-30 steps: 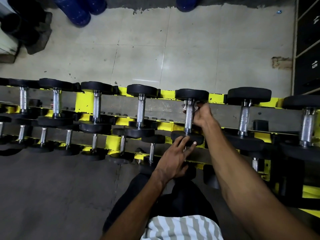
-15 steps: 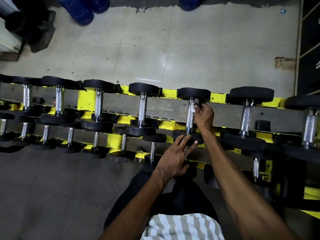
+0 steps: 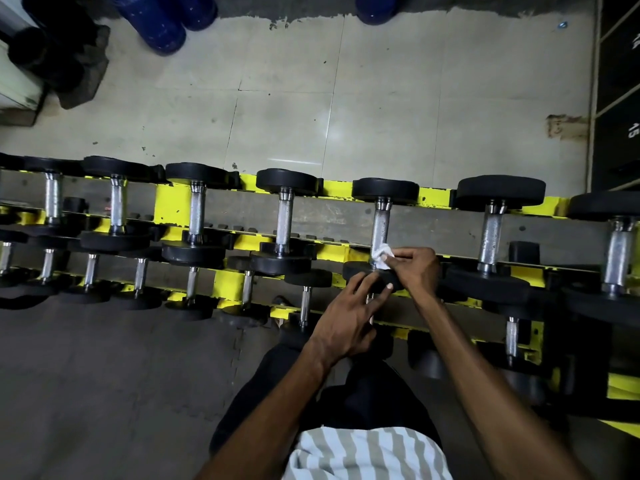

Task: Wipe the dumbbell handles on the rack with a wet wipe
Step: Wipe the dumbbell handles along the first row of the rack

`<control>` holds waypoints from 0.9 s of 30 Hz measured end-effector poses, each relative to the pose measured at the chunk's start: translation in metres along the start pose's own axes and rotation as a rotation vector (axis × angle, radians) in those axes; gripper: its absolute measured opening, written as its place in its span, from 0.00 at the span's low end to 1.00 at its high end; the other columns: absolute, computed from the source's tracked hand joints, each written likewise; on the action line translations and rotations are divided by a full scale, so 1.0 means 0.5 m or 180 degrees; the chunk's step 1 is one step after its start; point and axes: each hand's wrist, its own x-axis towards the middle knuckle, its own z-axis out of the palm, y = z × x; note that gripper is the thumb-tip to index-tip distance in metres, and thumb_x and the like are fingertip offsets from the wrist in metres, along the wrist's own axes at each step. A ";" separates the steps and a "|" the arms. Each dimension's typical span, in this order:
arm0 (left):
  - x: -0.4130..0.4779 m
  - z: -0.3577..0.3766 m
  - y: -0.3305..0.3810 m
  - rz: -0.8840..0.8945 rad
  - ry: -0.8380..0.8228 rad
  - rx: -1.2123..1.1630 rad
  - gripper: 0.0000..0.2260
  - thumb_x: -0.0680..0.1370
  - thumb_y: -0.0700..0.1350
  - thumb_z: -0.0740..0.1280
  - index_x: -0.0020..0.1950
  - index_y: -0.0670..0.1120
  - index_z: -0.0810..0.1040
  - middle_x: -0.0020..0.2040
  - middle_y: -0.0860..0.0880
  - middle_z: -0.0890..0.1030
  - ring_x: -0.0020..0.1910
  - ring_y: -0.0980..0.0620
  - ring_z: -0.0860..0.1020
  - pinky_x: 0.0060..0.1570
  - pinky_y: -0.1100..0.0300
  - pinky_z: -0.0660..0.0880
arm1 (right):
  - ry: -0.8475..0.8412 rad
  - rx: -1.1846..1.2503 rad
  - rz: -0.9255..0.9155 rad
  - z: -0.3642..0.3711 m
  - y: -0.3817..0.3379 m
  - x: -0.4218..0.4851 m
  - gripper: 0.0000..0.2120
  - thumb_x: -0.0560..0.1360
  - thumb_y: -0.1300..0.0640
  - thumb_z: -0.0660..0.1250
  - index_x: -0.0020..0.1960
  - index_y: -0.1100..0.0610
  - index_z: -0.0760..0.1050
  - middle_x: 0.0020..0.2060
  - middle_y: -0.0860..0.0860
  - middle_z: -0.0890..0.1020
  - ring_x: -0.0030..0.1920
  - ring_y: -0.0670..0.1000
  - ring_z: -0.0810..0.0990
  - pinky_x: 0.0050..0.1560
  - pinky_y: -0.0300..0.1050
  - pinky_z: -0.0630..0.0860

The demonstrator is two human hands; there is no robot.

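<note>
Right fingers [image 3: 403, 260] pinch crumpled white wipe [image 3: 383, 255] against the scuffed chrome handle [image 3: 380, 230]; left fingers [image 3: 361, 285] lie straight.

A: Free room?
B: Wide gaps either side of the dumbbell handle [image 3: 381, 226], toward the neighbouring handles [image 3: 284, 220]. Its upper length is bare.
A: Obstacles?
B: Far weight [image 3: 384, 190] caps the top. Right hand [image 3: 415, 268] pinches the wet wipe [image 3: 382, 253] low on the handle. Left hand [image 3: 346, 320] rests on the near weight [image 3: 353, 268].

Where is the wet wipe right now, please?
In the head view, right of centre, the right hand presses the wet wipe against the near end of a dumbbell handle.
</note>
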 end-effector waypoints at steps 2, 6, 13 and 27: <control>0.001 -0.001 0.002 -0.0026 0.0011 0.0004 0.41 0.69 0.46 0.72 0.81 0.46 0.63 0.79 0.40 0.60 0.77 0.40 0.58 0.65 0.48 0.75 | 0.0307 -0.0365 -0.0484 0.001 -0.004 -0.024 0.10 0.69 0.54 0.78 0.49 0.56 0.87 0.44 0.49 0.87 0.40 0.43 0.83 0.37 0.29 0.75; 0.000 0.001 0.003 -0.0055 0.0007 0.0010 0.40 0.69 0.47 0.71 0.81 0.47 0.63 0.79 0.40 0.60 0.78 0.40 0.57 0.65 0.49 0.75 | 0.0437 -0.1289 -0.1499 -0.007 -0.006 -0.022 0.07 0.69 0.54 0.76 0.46 0.52 0.86 0.43 0.48 0.86 0.45 0.51 0.81 0.42 0.39 0.72; 0.000 -0.003 0.005 -0.0062 -0.0016 0.0108 0.40 0.70 0.49 0.72 0.81 0.48 0.62 0.79 0.41 0.59 0.78 0.41 0.56 0.65 0.49 0.75 | -0.0886 -0.2700 -0.2865 -0.019 -0.047 0.023 0.04 0.71 0.55 0.69 0.44 0.48 0.81 0.44 0.43 0.83 0.43 0.47 0.82 0.37 0.37 0.69; 0.004 -0.002 0.009 -0.0035 -0.0084 0.0290 0.40 0.72 0.50 0.73 0.82 0.48 0.60 0.79 0.41 0.59 0.78 0.41 0.57 0.66 0.50 0.74 | -0.0537 -0.4815 -0.3328 -0.004 -0.164 0.083 0.12 0.79 0.59 0.62 0.61 0.59 0.76 0.55 0.55 0.80 0.45 0.56 0.81 0.39 0.47 0.72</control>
